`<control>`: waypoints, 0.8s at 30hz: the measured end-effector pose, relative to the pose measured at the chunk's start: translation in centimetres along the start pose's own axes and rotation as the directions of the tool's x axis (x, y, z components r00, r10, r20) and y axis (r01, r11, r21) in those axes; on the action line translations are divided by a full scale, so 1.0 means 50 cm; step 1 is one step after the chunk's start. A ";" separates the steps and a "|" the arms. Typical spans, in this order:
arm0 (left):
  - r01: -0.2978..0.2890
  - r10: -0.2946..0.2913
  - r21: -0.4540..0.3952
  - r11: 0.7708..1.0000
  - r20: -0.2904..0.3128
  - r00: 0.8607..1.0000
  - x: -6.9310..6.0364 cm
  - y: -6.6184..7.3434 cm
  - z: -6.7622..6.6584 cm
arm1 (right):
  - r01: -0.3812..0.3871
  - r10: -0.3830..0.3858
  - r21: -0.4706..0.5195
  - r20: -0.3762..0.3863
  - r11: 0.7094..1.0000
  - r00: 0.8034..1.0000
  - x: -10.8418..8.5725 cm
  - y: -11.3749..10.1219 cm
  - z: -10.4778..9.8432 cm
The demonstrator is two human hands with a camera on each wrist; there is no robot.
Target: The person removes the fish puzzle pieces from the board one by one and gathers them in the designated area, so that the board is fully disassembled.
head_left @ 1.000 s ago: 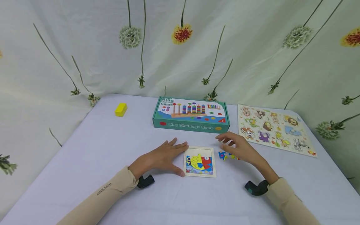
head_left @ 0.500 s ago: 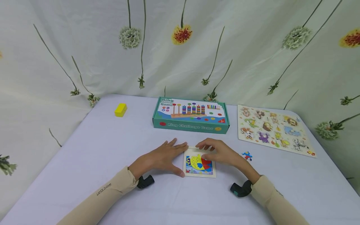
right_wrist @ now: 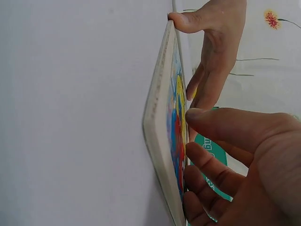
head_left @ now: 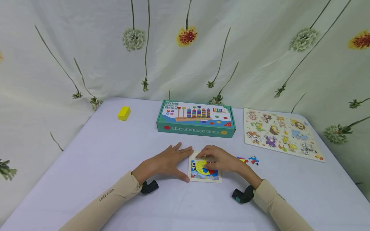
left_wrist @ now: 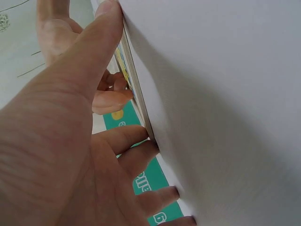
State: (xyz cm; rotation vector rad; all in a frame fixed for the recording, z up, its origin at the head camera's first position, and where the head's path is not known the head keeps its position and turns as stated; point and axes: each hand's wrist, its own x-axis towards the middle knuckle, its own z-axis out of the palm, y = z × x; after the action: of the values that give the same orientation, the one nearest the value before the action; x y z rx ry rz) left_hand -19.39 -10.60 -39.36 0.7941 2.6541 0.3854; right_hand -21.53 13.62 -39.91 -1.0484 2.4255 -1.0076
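Observation:
A small wooden jigsaw tray (head_left: 206, 180) with a yellow, red and blue fish picture lies on the white cloth. My left hand (head_left: 170, 162) rests flat at its left side, fingers spread and thumb at the near corner. In the left wrist view, the thumb (left_wrist: 110, 28) and fingertips touch the tray's edge. My right hand (head_left: 221, 158) is over the picture with bent fingers. Its thumb (right_wrist: 202, 120) and fingertips touch the fish picture (right_wrist: 181, 117) in the right wrist view, apart from one another, with no loose piece visible between them. Part of the picture is hidden beneath this hand.
Loose jigsaw pieces (head_left: 253, 159) lie right of the tray, partly behind the right wrist. A green Ring Challenge Game box (head_left: 196, 120) stands behind. An animal puzzle board (head_left: 281, 133) is at the back right, and a yellow block (head_left: 124, 113) at the back left.
My right hand has moved left from above the loose pieces onto the fish picture, then slightly farther left, uncovering pieces at the right. The left hand has stayed in place beside the tray.

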 end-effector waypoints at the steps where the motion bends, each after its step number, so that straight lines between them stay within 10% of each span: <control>1: 0.000 0.000 0.001 1.000 0.001 1.000 0.000 0.000 0.000 | 0.000 0.000 -0.002 0.001 1.000 1.000 -0.001 0.000 0.001; 24: -0.010 0.010 0.003 1.000 0.002 1.000 -0.001 0.001 -0.003 | 0.033 -0.032 -0.078 0.014 0.996 0.999 0.001 -0.003 0.004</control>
State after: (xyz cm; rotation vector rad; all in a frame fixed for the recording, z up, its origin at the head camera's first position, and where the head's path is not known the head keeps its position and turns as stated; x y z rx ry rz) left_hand -19.40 -10.62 -39.23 0.8085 2.6502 0.3828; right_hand -21.38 13.40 -39.92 -1.1205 2.4622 -0.9202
